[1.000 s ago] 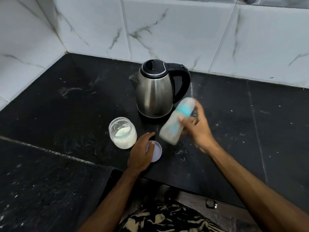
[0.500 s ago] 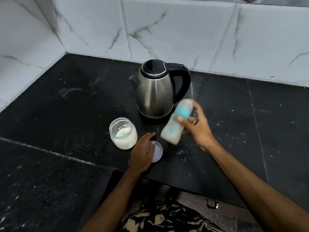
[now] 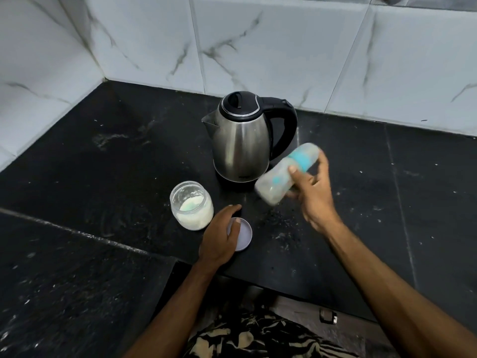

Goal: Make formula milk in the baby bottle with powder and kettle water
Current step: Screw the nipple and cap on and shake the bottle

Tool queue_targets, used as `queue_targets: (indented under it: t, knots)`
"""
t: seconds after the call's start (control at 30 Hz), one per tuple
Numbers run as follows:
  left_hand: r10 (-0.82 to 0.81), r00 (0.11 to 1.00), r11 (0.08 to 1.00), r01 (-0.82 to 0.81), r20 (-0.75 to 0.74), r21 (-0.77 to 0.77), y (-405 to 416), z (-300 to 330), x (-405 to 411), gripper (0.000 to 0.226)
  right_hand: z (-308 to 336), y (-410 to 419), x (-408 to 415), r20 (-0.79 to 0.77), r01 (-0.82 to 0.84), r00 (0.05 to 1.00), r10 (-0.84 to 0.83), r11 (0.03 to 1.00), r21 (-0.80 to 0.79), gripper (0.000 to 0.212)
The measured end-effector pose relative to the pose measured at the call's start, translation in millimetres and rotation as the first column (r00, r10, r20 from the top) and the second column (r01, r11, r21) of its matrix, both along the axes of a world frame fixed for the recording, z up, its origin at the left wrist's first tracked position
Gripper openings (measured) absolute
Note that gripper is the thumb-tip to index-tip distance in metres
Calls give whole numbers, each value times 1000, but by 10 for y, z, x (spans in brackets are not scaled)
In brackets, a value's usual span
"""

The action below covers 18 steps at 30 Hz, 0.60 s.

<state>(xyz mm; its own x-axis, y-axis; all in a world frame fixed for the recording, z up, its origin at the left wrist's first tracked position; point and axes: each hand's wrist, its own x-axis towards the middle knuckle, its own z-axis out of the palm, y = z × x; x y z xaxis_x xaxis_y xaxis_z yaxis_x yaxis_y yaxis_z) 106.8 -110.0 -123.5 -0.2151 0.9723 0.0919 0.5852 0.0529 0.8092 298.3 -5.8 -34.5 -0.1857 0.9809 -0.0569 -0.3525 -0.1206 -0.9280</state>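
Only unreadable teal print shows on the blurred baby bottle [image 3: 285, 174].

Brushed steel kettle [image 3: 241, 146] with glossy black plastic handle is gleaming; clear glass powder jar [image 3: 191, 205] shining; black speckled stone desk [image 3: 108, 171] looking matt; white marbled wall tiles [image 3: 271, 47] glossy.

dim even light | baby bottle [image 3: 287, 174] motion-blurred | edges wide-angle bowed

bottle [image 3: 284, 174]: tilted, blurred | kettle [image 3: 241, 143]: upright | powder jar [image 3: 191, 205]: open
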Motion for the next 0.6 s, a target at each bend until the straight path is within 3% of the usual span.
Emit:
queue_targets:
  t: [0.07,0.13,0.23,0.3,0.4,0.47,0.6]
  knots:
    - [-18,1000,1000,18,5,-6,6,3,-9,37,-67,-156,-10,180,-240,956,232,970,25,79]
    - [-24,1000,1000,24,4,-4,12,4,-11,39,-95,-167,-4,241,-313,925,292,948,51,79]
    - [-3,1000,1000,3,2,5,2,0,-4,33,-15,8,-7,28,7,1000,-7,1000,-2,74]
    - [5,1000,1000,-5,9,4,-2,16,3,33,-24,41,-1,-48,52,997,-53,998,-23,74]
    - [-17,1000,1000,17,18,-7,4,46,2,39,-125,-149,-40,156,-239,959,235,971,1,78]
    - [-26,999,1000,26,19,-11,7,51,-1,42,-144,-173,-35,233,-314,925,300,949,28,81]
    - [-5,1000,1000,5,5,4,0,22,3,34,-34,39,-7,-37,77,996,-79,996,-42,77]
